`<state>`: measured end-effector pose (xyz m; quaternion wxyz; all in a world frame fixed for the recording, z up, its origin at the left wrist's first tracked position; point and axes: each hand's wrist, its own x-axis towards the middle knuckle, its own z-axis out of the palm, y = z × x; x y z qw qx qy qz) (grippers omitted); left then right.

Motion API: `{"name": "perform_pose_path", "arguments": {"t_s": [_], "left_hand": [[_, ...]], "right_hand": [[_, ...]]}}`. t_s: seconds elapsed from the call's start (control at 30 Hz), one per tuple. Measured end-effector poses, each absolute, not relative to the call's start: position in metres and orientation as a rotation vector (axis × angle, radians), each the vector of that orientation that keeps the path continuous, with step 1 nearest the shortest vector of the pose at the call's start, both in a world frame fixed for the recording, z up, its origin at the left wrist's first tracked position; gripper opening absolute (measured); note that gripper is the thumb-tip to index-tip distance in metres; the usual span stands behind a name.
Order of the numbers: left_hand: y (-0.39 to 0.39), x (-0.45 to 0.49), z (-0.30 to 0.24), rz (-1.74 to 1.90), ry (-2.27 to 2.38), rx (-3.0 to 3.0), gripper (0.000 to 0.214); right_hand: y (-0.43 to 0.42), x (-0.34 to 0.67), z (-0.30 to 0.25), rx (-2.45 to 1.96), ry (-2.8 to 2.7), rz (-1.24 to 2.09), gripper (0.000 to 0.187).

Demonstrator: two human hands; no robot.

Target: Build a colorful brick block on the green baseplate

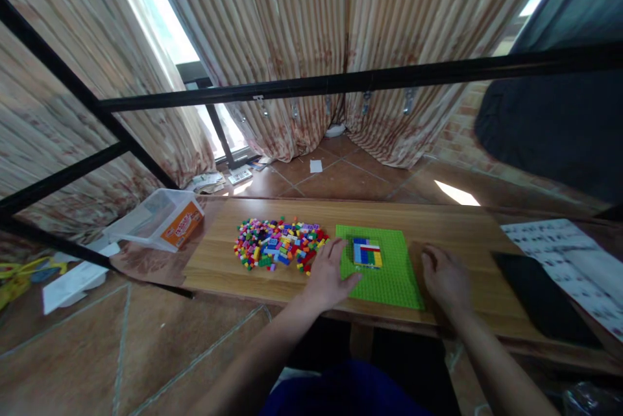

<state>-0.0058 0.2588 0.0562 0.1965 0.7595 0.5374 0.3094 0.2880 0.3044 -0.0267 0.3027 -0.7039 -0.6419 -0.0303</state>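
Note:
A green baseplate (389,286) lies on the wooden table. On its upper part sits a small square build of toy bricks (367,254) in blue, white, red, green and yellow. My left hand (329,275) is at the plate's left edge, thumb and fingers apart, with nothing seen in it. Its fingertips are close to a spread pile of loose toy bricks (280,244) in many colours. To the right of the plate, my right hand (446,276) rests on the table with fingers slightly curled and apart. I see nothing held in it.
A clear plastic box (160,218) with an orange label stands left of the wooden table (214,260). A dark flat object (542,296) and printed sheets (569,260) lie at the right. A black metal bar (311,85) crosses beyond the table, before the curtains.

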Motion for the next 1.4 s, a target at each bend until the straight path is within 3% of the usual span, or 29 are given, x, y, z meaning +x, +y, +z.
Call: {"name": "perform_pose_path", "arguments": {"t_s": [0.1, 0.2, 0.4, 0.8, 1.23, 1.4], "left_hand": [[0.289, 0.017, 0.056, 0.703, 1.408, 2.259, 0.087], [0.313, 0.03, 0.049, 0.567, 1.278, 2.366, 0.093], [0.33, 0.034, 0.037, 0.439, 1.272, 2.346, 0.086], [0.335, 0.044, 0.041, 0.266, 1.35, 2.468, 0.096], [0.334, 0.048, 0.031, 0.425, 1.244, 2.387, 0.084], [0.331, 0.05, 0.035, 0.358, 1.325, 2.389, 0.091]], "right_hand": [[0.314, 0.303, -0.029, -1.906, -1.755, -0.182, 0.043], [0.319, 0.31, -0.03, -1.912, -1.751, -0.232, 0.041], [0.319, 0.307, -0.03, -1.911, -1.728, -0.246, 0.037], [0.317, 0.3, -0.023, -1.997, -1.707, -0.241, 0.036], [0.315, 0.297, -0.021, -2.068, -1.701, -0.24, 0.037], [0.315, 0.297, -0.02, -2.068, -1.72, -0.266, 0.037]]}}
